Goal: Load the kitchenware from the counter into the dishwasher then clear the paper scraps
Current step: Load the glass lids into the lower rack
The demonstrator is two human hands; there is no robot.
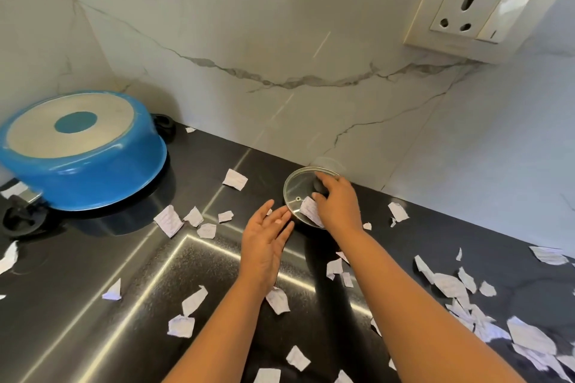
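Right hand: the right hand (pixel 337 204) lay over the far side of the lid (pixel 303 196), fingers curled round its dark knob (pixel 320 187); the grip looked closed on the knob, though the fingers hid most of it
Left hand: the left hand (pixel 264 241) was open and flat, palm turned toward the lid, fingertips just beside the lid's near rim and holding nothing
Lid: a small round glass lid with a metal rim and a tiny vent hole, sitting on the counter (pixel 93 274) close to the wall (pixel 249 40); whether it was lifted clear of the counter I could not tell
Scrap under lid: one paper scrap (pixel 308 210) showed through the glass at the near right edge, partly under the right hand
Pot: a blue pot (pixel 82 149) stood upside down at the far left of the counter, base up, a black handle at each side, well apart from the lid
Scraps: torn white scraps (pixel 169 221) were strewn over the dark counter, thickest at the near right, a few between the pot and the hands
Socket: a cream socket (pixel 480 9) with a switch was set in the marble wall, upper right
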